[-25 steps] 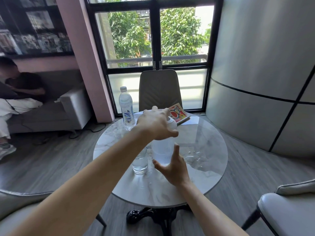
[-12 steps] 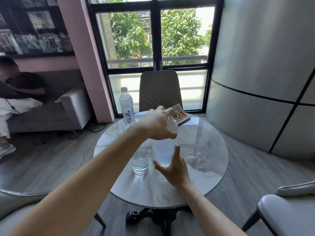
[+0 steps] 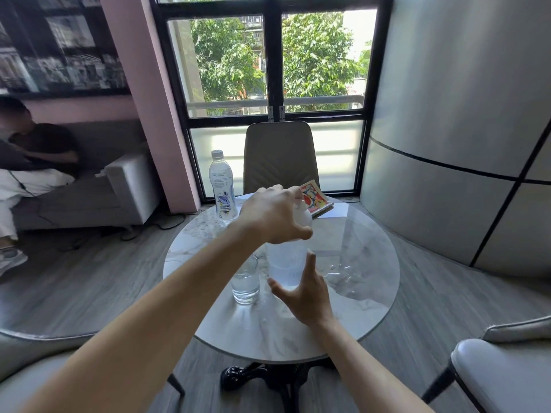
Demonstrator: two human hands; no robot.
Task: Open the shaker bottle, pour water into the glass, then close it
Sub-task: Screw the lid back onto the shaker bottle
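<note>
A translucent white shaker bottle (image 3: 286,265) stands upright near the middle of the round marble table (image 3: 357,317), partly filled with water. My left hand (image 3: 274,216) is closed over its white lid from above and hides most of the lid. My right hand (image 3: 304,293) wraps the bottle's lower body from the near side. Just left of the bottle stands a clear glass (image 3: 245,283) holding water.
A plastic water bottle (image 3: 221,189) stands at the table's far left edge and a colourful book (image 3: 314,199) lies at the far side. Water drops (image 3: 340,272) lie right of the shaker. Chairs surround the table. A person (image 3: 32,162) sits on a sofa at left.
My left hand has turned slightly on the lid, fingers shifting around it. The bottle, the glass and my right hand stay in place.
</note>
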